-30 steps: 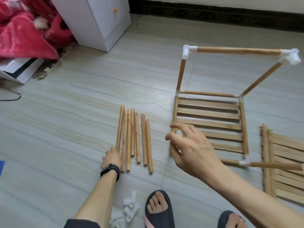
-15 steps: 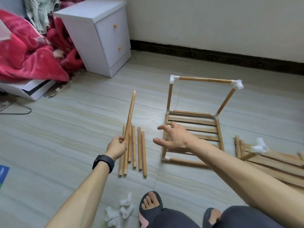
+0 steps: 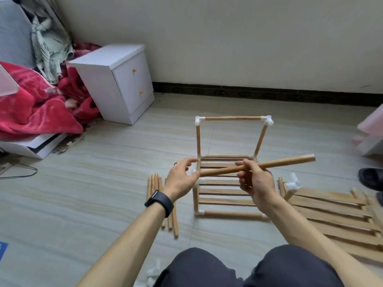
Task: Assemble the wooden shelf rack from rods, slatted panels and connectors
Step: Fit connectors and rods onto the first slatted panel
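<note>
I hold a wooden rod (image 3: 275, 165) level above the partly built rack (image 3: 228, 195). My right hand (image 3: 256, 182) grips it near the middle, while my left hand (image 3: 182, 180) pinches its left end. The rack has a slatted base on the floor and an upright frame with a top rod (image 3: 234, 118) joined by white connectors (image 3: 268, 120). Several loose rods (image 3: 154, 184) lie left of it, partly hidden by my left wrist. Slatted panels (image 3: 331, 212) lie to the right, and a short rod with a white connector (image 3: 293, 183) rests on them. Loose connectors (image 3: 154, 270) sit by my knee.
A white nightstand (image 3: 118, 79) and a red blanket (image 3: 31, 108) stand at the back left, near the wall. A cable (image 3: 20, 172) runs along the floor at far left. A black slipper (image 3: 371, 179) and a pink object (image 3: 373, 121) are at the right edge.
My left hand lifted one rod from the floor pile and brought it across over the rack. My right hand, empty before, now grips that rod. The camera tilted up.
</note>
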